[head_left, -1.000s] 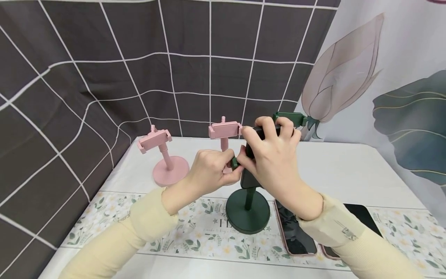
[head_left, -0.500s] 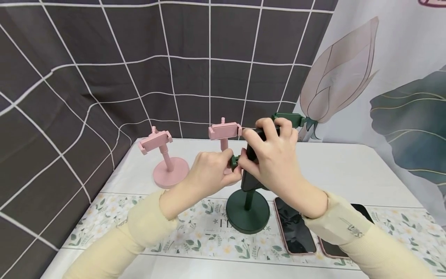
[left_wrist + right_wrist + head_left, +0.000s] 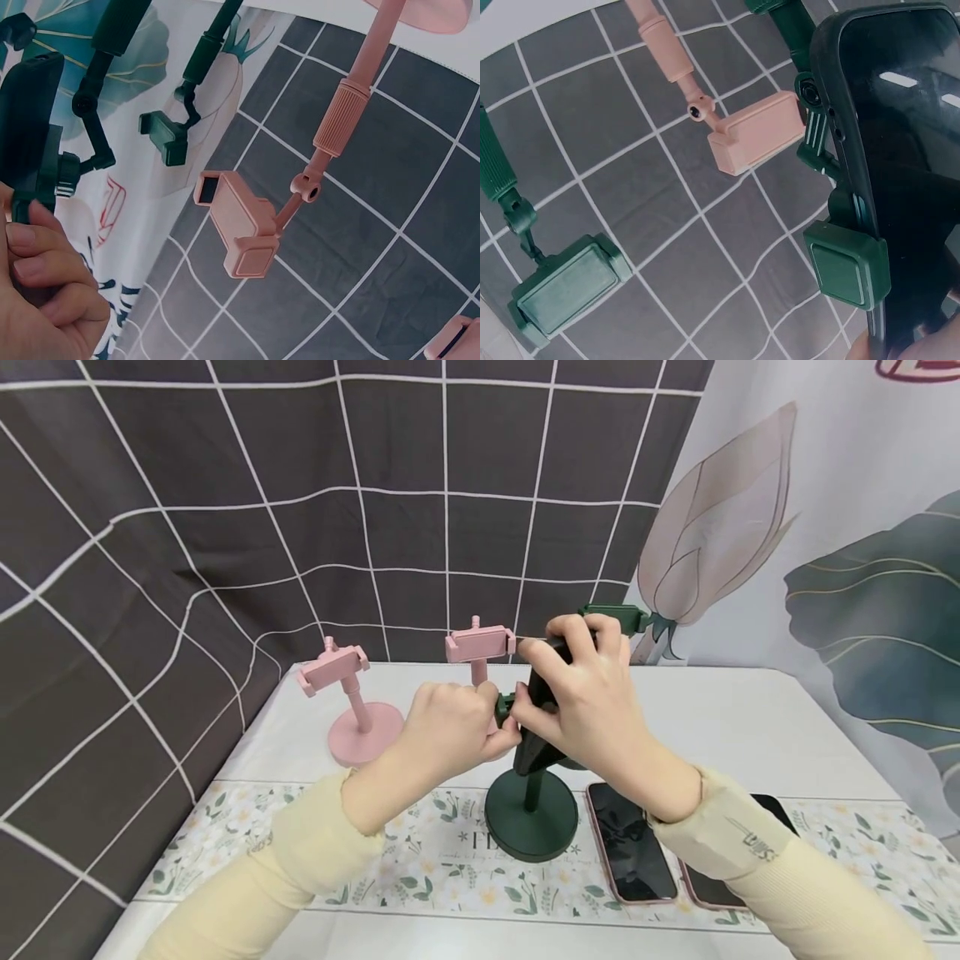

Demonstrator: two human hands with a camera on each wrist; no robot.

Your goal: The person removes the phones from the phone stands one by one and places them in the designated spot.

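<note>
My right hand (image 3: 588, 710) grips a black-cased phone (image 3: 531, 753) from above, fingers over its top edge and thumb toward its left side. Left of it, my left hand (image 3: 450, 722) pinches the end of a dark green holder clamp (image 3: 504, 706). This clamp belongs to a green phone stand whose round base (image 3: 531, 818) rests on the table. From the right wrist, the phone (image 3: 904, 112) shows its dark screen, with a green clamp end (image 3: 851, 262) against its side edge. The left wrist view shows the phone (image 3: 30, 112) standing at the clamp, above my curled fingers.
Two pink phone stands (image 3: 365, 731) (image 3: 480, 645) stand behind and to the left. A second green stand (image 3: 615, 617) is behind my right hand. Two phones (image 3: 630, 843) (image 3: 720, 889) lie at the right on the floral table runner (image 3: 420, 877). A dark grid curtain (image 3: 397, 535) hangs behind.
The phone has turned slightly, appearing more edge-on, and its lower end has shifted a little left. Both hands keep their holds. The head view has shifted slightly.
</note>
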